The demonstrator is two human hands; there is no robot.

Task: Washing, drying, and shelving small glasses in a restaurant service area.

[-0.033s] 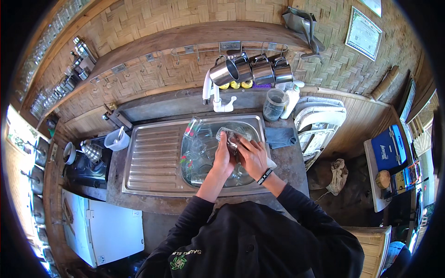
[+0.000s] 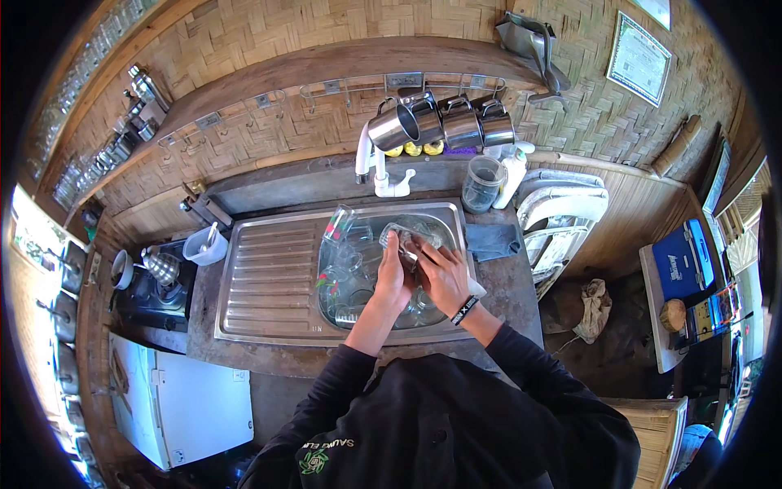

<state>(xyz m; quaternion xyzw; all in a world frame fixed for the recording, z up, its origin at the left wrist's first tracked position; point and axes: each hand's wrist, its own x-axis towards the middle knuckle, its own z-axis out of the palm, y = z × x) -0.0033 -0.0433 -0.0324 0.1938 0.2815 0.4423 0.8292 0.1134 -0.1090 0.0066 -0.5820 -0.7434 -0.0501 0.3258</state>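
Observation:
Over the sink basin (image 2: pixel 450 213), both my hands are closed round a clear drinking glass (image 2: pixel 394 231). My left hand (image 2: pixel 393 284) grips its side with the thumb up. My right hand (image 2: pixel 445 277) presses its fingers against the glass from the right; whether a cloth or scrubber is under them is hidden. Several clear glasses (image 2: pixel 342 262) lie in the basin to the left of my hands. One glass with red marks (image 2: pixel 338 222) leans at the basin's far left. Something white (image 2: pixel 477 288) shows beside my right wrist, its kind unclear.
A ribbed steel drainboard (image 2: pixel 269 277) adjoins the basin on the left. Behind stands a white tap (image 2: pixel 393 186), with steel mugs (image 2: pixel 395 126) hanging above. A jar (image 2: pixel 483 184), a white bottle (image 2: pixel 511 179) and a dark cloth (image 2: pixel 494 241) are at the right. A white tub (image 2: pixel 205 247) sits left.

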